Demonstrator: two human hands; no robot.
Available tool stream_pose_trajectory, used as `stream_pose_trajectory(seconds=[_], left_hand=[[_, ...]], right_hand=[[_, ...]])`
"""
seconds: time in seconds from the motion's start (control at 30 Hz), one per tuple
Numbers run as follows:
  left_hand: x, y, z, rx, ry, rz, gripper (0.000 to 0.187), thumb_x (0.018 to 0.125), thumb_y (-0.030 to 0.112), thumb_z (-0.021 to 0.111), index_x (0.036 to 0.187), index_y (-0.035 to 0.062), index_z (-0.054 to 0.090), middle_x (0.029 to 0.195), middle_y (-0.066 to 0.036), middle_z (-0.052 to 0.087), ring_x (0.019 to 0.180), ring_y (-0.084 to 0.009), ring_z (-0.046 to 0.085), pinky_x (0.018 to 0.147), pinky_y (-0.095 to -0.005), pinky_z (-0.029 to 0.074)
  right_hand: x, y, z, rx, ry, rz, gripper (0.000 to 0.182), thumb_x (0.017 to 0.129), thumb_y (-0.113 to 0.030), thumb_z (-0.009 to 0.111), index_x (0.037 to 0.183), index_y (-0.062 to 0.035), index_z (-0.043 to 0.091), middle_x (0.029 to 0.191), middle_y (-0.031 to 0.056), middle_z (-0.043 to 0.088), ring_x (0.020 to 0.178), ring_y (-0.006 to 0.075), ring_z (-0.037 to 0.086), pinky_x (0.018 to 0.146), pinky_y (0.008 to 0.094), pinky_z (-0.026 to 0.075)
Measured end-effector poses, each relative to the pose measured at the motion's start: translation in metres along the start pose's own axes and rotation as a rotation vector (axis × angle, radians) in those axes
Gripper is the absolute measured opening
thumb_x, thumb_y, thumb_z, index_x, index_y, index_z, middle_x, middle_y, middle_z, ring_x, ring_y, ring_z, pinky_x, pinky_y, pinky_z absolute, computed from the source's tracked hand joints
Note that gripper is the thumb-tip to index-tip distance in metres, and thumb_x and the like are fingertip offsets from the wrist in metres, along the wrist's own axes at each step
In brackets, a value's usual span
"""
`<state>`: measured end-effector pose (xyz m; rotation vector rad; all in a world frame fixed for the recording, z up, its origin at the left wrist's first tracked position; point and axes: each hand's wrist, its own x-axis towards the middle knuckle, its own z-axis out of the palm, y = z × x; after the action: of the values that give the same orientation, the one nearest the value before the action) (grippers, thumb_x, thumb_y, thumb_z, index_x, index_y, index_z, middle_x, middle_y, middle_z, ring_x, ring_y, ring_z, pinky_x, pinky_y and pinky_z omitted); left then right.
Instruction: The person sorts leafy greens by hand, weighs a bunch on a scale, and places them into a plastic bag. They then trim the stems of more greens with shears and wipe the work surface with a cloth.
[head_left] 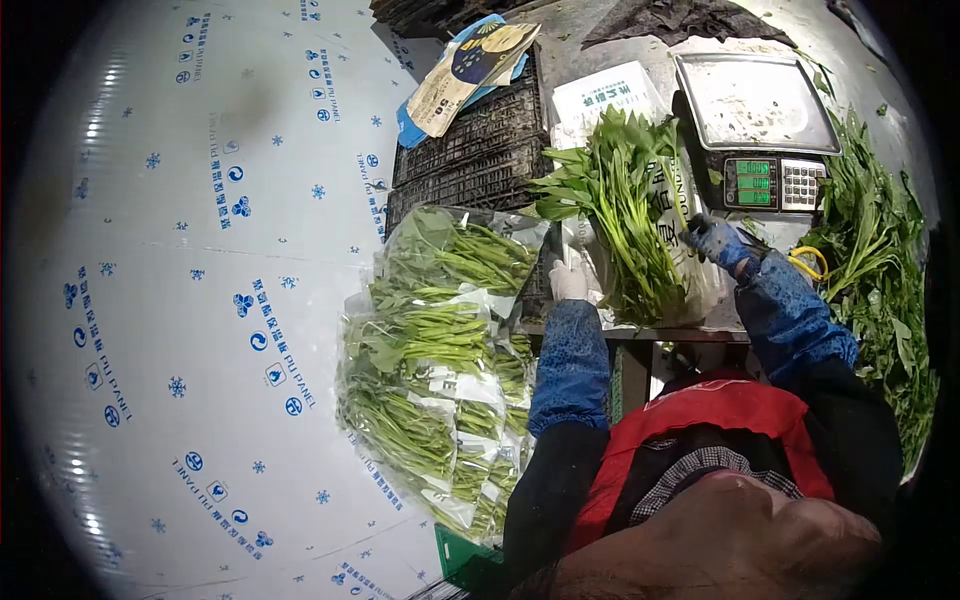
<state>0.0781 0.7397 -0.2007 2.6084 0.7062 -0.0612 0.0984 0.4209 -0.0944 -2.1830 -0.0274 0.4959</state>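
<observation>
A bunch of leafy green vegetables (pixel 632 230) lies on a clear printed plastic bag (pixel 672 215) at the table's near edge, its leaves pointing away from me. On the bag's left side, my left hand (pixel 570 283) is closed in a pale glove, its fingers pinching the plastic. My right hand (pixel 715 243), in a dark blue-grey glove, is closed at the bag's right edge, beside the stems. Blue sleeve covers reach up both forearms. Just right of my right hand is a yellow-handled tool (pixel 808 263), probably scissors, partly hidden by the sleeve.
A digital scale (pixel 760 105) with a lit green display stands at the back right. Loose greens (pixel 875 270) pile along the right. Several bagged bunches (pixel 430 340) are stacked at left. Behind them are black crates (pixel 470 165) with a paper sack (pixel 475 75) on top. A white panel wall (pixel 200 300) bounds the left.
</observation>
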Motion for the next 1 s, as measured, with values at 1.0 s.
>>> stream_pose_trajectory(seconds=[1.0], left_hand=[[-0.078, 0.128, 0.034, 0.031, -0.06, 0.508, 0.016, 0.077, 0.013, 0.047, 0.087, 0.002, 0.051, 0.095, -0.014, 0.054, 0.078, -0.0315, 0.055, 0.065, -0.0401, 0.044]], right_hand=[[0.085, -0.052, -0.022, -1.166, 0.133, -1.377, 0.065, 0.068, -0.01, 0.054, 0.129, -0.0083, 0.032, 0.126, 0.0151, 0.038, 0.11, 0.0305, 0.043, 0.094, 0.0448, 0.035]])
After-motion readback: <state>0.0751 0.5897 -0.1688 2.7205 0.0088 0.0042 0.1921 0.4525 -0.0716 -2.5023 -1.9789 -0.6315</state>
